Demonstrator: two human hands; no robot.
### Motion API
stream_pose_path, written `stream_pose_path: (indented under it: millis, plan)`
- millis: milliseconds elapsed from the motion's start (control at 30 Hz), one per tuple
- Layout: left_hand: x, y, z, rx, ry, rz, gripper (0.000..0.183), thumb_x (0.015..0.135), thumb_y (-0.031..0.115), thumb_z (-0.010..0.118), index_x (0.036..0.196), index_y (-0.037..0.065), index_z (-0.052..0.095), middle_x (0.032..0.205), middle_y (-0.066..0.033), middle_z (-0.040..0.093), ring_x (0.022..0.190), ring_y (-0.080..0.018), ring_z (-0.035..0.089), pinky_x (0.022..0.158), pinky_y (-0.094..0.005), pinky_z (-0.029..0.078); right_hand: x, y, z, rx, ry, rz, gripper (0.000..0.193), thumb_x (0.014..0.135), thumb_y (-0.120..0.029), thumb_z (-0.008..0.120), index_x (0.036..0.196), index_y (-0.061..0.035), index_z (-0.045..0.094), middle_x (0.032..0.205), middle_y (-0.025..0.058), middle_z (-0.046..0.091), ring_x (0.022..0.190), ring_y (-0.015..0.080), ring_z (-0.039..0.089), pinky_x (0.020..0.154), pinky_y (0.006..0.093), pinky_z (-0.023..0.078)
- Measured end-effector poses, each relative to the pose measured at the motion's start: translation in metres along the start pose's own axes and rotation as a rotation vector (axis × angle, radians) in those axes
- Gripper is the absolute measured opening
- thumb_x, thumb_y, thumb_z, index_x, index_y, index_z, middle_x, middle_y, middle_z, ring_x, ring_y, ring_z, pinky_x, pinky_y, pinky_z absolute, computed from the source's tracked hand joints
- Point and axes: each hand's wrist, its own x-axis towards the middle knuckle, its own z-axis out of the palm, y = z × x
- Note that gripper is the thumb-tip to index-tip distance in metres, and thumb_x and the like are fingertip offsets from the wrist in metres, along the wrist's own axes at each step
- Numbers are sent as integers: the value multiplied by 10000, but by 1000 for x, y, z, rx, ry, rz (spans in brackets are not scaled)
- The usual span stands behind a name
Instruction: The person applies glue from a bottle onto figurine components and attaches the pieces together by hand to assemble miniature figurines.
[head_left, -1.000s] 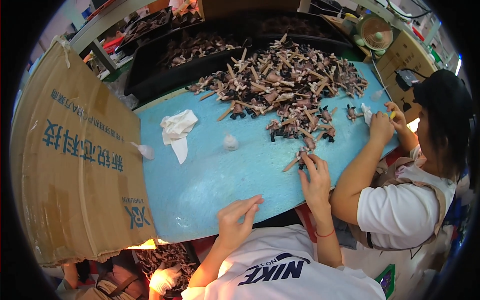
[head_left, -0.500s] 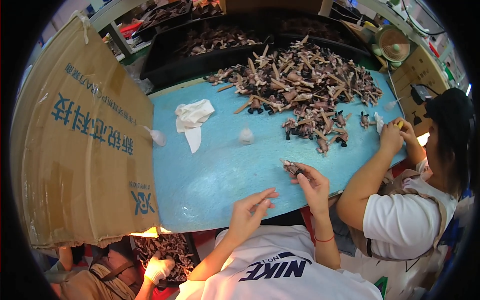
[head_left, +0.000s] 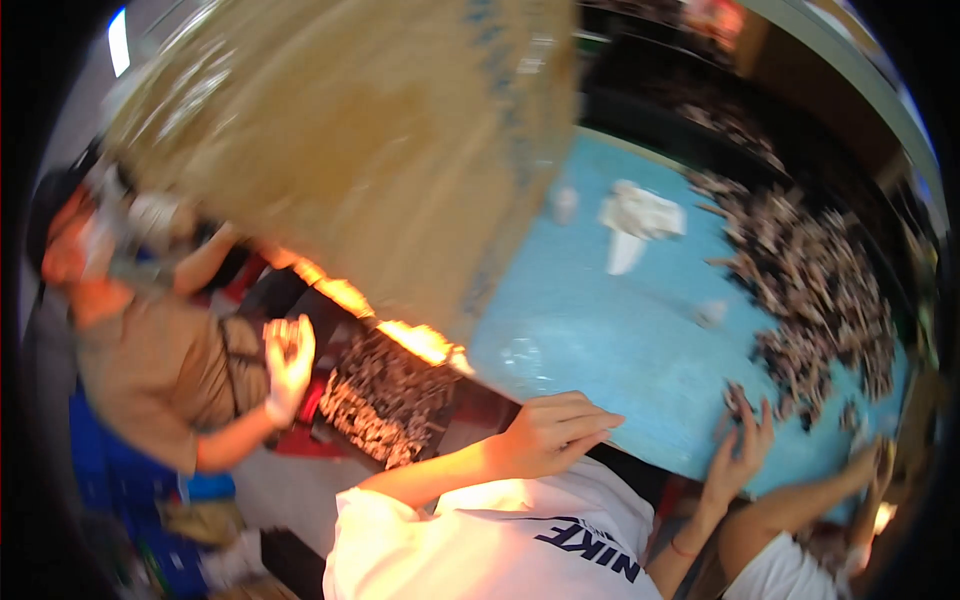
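The picture is blurred and tilted. My left hand [head_left: 556, 432] lies flat at the near edge of the blue table [head_left: 600, 340], fingers stretched out and apart, holding nothing. My right hand [head_left: 742, 452] rests further right on the same edge, its fingertips touching a few small dark brown pieces [head_left: 737, 398]. The blur hides whether it grips any of them. A big heap of the same brown pieces [head_left: 820, 290] covers the table's right side.
A large cardboard box [head_left: 380, 150] fills the upper left. A crumpled white cloth [head_left: 640, 215] lies on the table. A bin of brown pieces [head_left: 385, 395] sits under the table edge. A person in a brown shirt raises a white-gloved hand [head_left: 287, 358] at left. A co-worker's arm [head_left: 830, 490] reaches in at right.
The view has swung sharply left and tilted, bringing the person at left and the low bin into sight. My hands stay at the table edge, the right one now down on loose pieces.
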Motion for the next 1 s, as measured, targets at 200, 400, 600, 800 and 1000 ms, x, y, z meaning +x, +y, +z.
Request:
stream_pose_path:
  millis: [200, 400, 600, 800, 1000]
  plan:
    - [-31, -8, -57, 193, 331, 41, 101, 712, -45, 614, 799, -3, 640, 646, -86, 604, 547, -195, 572, 496, -274, 460, 1, -21, 0, -18, 19, -137, 389, 795, 68, 423, 1147, -19, 564, 1279, 185, 446, 1157, 338, 438, 927, 393, 367]
    - [-49, -24, -108, 31, 871, -237, 123, 852, 60, 544, 806, -24, 620, 696, -65, 618, 591, -111, 566, 509, -234, 449, 6, -54, 6, 51, 3, -226, 291, 852, 67, 429, 1097, 8, 575, 1259, 190, 464, 1117, 324, 488, 876, 381, 427]
    - [-34, -56, -167, 7, 958, -368, 111, 821, 63, 590, 891, 5, 652, 750, -67, 632, 636, -104, 575, 526, -223, 455, 15, -68, 10, -12, 19, -362, 280, 864, 58, 430, 1095, -10, 573, 1238, 151, 493, 1111, 280, 498, 834, 346, 458]
    - [-10, -81, -193, 581, 689, -355, 163, 750, 10, 600, 894, 59, 660, 849, -101, 627, 697, -182, 604, 556, -269, 476, 17, -94, 12, -28, -21, -383, 278, 859, 69, 433, 1078, -12, 584, 1225, 160, 501, 1096, 294, 514, 825, 361, 464]
    - [0, -114, -190, 785, 430, -435, 194, 785, 132, 573, 962, 96, 643, 849, -150, 616, 765, -291, 593, 704, -389, 476, 15, -106, 14, 8, -68, -372, 282, 840, 97, 441, 1041, -18, 600, 1193, 176, 518, 1039, 304, 552, 798, 364, 491]
